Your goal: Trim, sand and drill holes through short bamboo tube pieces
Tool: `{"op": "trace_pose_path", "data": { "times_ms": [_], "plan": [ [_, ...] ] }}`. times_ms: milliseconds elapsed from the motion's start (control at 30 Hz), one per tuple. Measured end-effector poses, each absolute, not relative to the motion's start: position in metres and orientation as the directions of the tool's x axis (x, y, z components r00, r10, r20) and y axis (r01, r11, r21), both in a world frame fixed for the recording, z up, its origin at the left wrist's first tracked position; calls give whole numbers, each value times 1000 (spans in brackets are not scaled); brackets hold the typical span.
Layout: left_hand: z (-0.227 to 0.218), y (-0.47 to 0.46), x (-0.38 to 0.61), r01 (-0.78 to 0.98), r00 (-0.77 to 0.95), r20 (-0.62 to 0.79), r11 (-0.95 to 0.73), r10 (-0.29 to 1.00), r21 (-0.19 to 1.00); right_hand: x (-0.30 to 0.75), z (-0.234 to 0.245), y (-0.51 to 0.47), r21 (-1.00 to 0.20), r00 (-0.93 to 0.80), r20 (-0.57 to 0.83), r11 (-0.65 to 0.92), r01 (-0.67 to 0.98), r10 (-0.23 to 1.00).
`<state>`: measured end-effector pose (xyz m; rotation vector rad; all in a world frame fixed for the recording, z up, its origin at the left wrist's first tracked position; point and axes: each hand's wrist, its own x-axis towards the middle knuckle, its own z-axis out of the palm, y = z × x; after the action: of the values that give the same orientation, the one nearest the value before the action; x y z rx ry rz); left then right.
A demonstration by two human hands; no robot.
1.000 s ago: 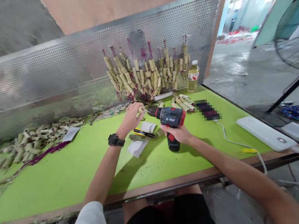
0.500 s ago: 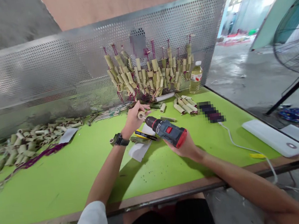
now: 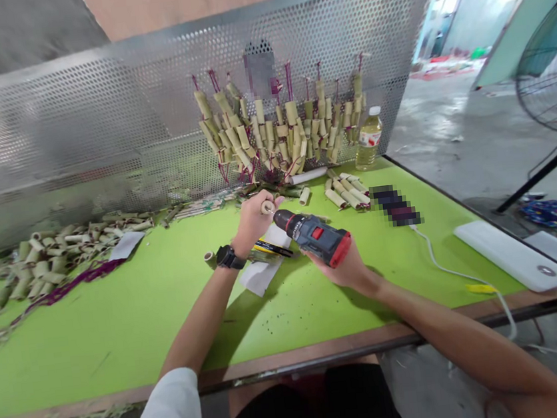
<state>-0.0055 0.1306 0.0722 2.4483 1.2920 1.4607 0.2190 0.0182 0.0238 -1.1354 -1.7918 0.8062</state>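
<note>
Fingers of my left hand [image 3: 253, 220] are wrapped round a short bamboo tube [image 3: 267, 207], its cut end facing the drill. My right hand [image 3: 344, 265] grips a cordless drill [image 3: 314, 233], grey and black with red parts. The bit points at the tube's end; whether it touches or has entered the bamboo I cannot tell. Beneath my hands lie a black and yellow marker-like tool [image 3: 273, 247] and a piece of white paper [image 3: 259, 278]. One loose tube [image 3: 210, 260] lies beside my left wrist, and dark crumbs dot the green tabletop [image 3: 161, 329].
Strung bamboo tubes [image 3: 243, 139] hang on a perforated metal panel [image 3: 160, 101]. A tube pile [image 3: 38, 263] and purple cord [image 3: 78, 284] lie left. At right are more tubes [image 3: 347, 191], an oil bottle [image 3: 368, 138], a blurred dark device [image 3: 393, 206] and a white power bank [image 3: 512, 255] with cable.
My left hand has closed more around the bamboo tube, its fingers less raised. Both hands and the drill have shifted slightly right in the view, along with a small camera movement.
</note>
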Motion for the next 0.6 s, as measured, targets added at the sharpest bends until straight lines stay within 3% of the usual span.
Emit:
{"op": "trace_pose_path", "data": {
  "times_ms": [133, 600],
  "plan": [
    [68, 131, -1, 652, 177, 748, -645, 640, 397, 218, 23, 20, -795, -141, 376, 397, 458, 916],
    [40, 137, 3, 704, 108, 843, -640, 527, 309, 215, 27, 19, -833, -73, 409, 405, 378, 910]
  ]
}}
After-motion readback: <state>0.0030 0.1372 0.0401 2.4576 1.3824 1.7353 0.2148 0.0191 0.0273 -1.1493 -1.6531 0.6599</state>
